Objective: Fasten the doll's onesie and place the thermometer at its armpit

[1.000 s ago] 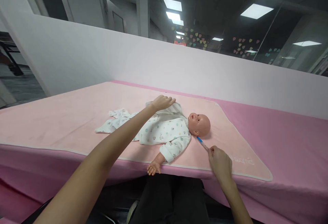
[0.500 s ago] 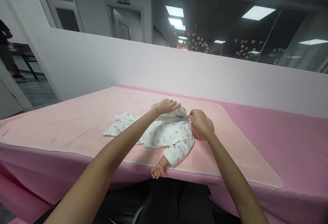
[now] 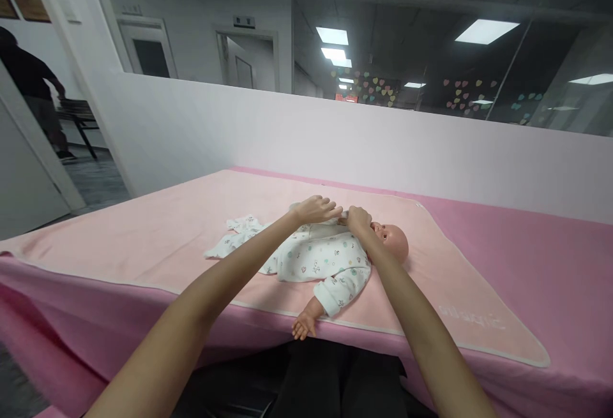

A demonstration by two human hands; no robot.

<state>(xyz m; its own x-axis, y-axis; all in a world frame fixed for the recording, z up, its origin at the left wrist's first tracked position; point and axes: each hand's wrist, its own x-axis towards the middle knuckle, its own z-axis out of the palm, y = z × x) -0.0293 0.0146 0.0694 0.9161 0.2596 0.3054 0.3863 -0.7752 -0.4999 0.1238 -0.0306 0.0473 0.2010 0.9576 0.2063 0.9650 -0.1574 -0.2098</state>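
A baby doll [image 3: 393, 239] lies on its back with its head to the right. It wears a white printed baby garment [image 3: 313, 255], and one bare doll hand [image 3: 305, 323] sticks out of the near sleeve over the table's front edge. Above the chest, my left hand [image 3: 317, 210] is closed with its fingertips on the garment's far front part. My right hand [image 3: 359, 219] is curled tight at the neckline, close by the doll's chin, gripping the cloth there. The fabric between the fingers is mostly hidden by my hands.
Under the doll is a peach blanket [image 3: 158, 233] with a pale border, spread over a pink tablecloth [image 3: 550, 265]. A white partition wall [image 3: 287, 131] with glass above stands behind the table. At far left, a person [image 3: 33, 86] in dark clothes stands near a table.
My right hand has moved off the doll's face to the neckline, and the hands are closer together. The blue mark inside the garment is now covered. The view has shifted slightly left.
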